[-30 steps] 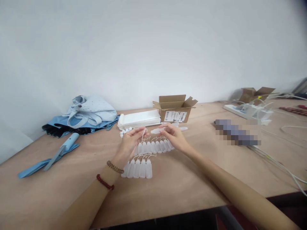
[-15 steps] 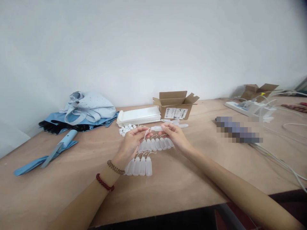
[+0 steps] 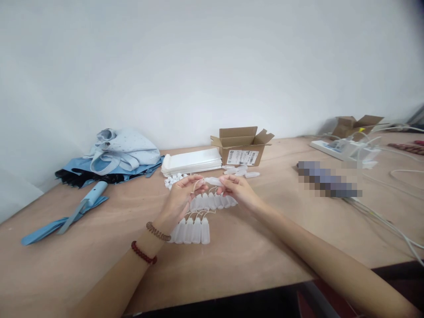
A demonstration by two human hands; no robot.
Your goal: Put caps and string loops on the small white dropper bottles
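My left hand [image 3: 180,198] and my right hand [image 3: 239,191] together hold a small translucent plastic bottle [image 3: 213,181] lying sideways between them, above the wooden table [image 3: 245,247]. The left fingers pinch a thin white loop at the bottle's tip. The right fingers grip its other end. Under the hands lie two rows of the same small bottles: a far row [image 3: 213,201] and a near row [image 3: 194,230]. Loose white caps [image 3: 172,179] lie just beyond the left hand.
A stack of white flat bags [image 3: 192,161] and an open cardboard box [image 3: 243,145] stand behind the hands, with loose bottles [image 3: 240,171] before the box. A blue umbrella [image 3: 71,213] and light-blue cloth [image 3: 122,152] lie left. A power strip [image 3: 344,150], cables and another box [image 3: 356,124] lie right.
The bottle and both hands have come slightly closer together and a little lower. The left fingers have slid from the raised loop to the bottle's tip.
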